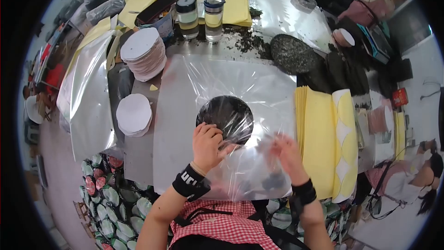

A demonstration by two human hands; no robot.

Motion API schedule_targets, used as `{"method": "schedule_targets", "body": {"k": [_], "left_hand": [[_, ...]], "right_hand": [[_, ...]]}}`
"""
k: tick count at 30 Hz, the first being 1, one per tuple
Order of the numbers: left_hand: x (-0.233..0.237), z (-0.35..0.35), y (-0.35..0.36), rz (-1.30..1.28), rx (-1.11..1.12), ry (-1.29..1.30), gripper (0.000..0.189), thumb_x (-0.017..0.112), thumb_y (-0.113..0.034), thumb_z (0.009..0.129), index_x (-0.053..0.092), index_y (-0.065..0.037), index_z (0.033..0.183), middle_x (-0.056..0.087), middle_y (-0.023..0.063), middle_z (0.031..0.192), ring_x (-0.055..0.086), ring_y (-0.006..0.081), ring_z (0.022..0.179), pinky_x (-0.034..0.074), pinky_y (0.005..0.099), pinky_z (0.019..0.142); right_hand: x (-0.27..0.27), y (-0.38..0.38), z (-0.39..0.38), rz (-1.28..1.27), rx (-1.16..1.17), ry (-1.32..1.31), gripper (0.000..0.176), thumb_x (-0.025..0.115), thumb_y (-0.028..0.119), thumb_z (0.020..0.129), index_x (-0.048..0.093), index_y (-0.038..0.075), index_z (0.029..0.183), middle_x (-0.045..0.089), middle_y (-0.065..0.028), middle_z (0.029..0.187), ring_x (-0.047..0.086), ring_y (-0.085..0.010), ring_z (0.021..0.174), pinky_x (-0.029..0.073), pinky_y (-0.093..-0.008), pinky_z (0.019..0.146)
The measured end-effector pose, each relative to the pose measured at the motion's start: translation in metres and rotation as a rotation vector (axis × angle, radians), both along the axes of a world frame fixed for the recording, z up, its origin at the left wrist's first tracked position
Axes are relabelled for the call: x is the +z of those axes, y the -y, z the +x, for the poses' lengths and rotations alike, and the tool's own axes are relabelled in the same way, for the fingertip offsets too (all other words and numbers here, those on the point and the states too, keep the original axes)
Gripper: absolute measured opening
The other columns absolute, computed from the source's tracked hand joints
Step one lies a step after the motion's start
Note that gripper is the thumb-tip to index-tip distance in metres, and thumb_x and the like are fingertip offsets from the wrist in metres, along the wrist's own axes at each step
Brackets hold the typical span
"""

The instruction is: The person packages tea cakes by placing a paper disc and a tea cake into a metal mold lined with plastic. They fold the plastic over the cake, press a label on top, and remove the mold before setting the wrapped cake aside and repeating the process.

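Note:
A dark round disc (231,111) lies at the middle of a grey metal board (178,157), beneath a crinkled sheet of clear plastic film (259,88). My left hand (208,146) rests at the disc's lower left edge, its fingers bent and its thumb stretched to the right over the film. Slightly blurred, my right hand (287,155) is off to the lower right of the disc, with a bunched part of the film pinched in its fingers. The film spreads over most of the board and hangs toward its front edge.
White paper discs (143,53) are piled at left, with a smaller pile (134,115) below. Yellow sheets (317,134) stand at right. Behind are two glass jars (213,21), dark crumbs and a large dark speckled disc (292,53). Co-workers (411,176) sit on the right.

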State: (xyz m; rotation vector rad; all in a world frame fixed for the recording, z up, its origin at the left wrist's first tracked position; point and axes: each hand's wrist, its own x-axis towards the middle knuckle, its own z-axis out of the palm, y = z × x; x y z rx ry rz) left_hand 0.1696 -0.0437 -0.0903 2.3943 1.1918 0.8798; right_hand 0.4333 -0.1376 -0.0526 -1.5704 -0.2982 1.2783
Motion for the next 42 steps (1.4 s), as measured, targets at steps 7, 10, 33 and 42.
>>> {"method": "schedule_targets", "body": {"k": [7,10,33,42], "left_hand": [[0.004,0.000,0.001,0.003,-0.010,0.031,0.028,0.079,-0.031,0.075,0.066,-0.006,0.070,0.065,0.0042,0.084,0.061,0.0261,0.097,0.039,0.0436,0.102],[-0.007,0.008,0.004,-0.002,0.133,-0.002,0.027,0.077,-0.022,0.075,0.067,-0.003,0.092,0.065,0.0076,0.094,0.060,0.0283,0.100,0.040,0.0438,0.102],[-0.001,0.011,-0.026,-0.006,-0.145,0.185,0.066,0.083,-0.025,0.075,0.054,-0.001,0.129,0.059,0.0199,0.119,0.055,0.0370,0.117,0.041,0.0499,0.109],[0.003,0.017,-0.018,-0.074,-0.271,0.277,0.031,0.073,-0.010,0.071,0.066,0.001,0.099,0.059,0.0127,0.113,0.055,0.0335,0.112,0.047,0.0418,0.100]], "right_hand": [[-0.032,0.024,0.110,0.468,-0.389,0.461,0.011,0.062,0.013,0.096,0.065,0.002,0.096,0.058,-0.0012,0.075,0.055,-0.0100,0.068,0.047,-0.0240,0.063],[-0.062,0.034,-0.014,0.403,-0.100,-0.018,0.051,0.067,0.000,0.089,0.048,-0.001,0.135,0.064,-0.0149,0.115,0.065,-0.0260,0.107,0.055,-0.0414,0.092],[-0.022,-0.145,-0.072,0.706,-0.324,0.245,0.029,0.067,0.032,0.091,0.071,0.005,0.098,0.069,-0.0134,0.097,0.065,-0.0317,0.098,0.051,-0.0405,0.087],[-0.018,-0.063,-0.075,0.707,0.173,0.423,0.027,0.059,0.027,0.096,0.069,0.002,0.096,0.070,-0.0133,0.100,0.067,-0.0310,0.093,0.054,-0.0357,0.082]]}}
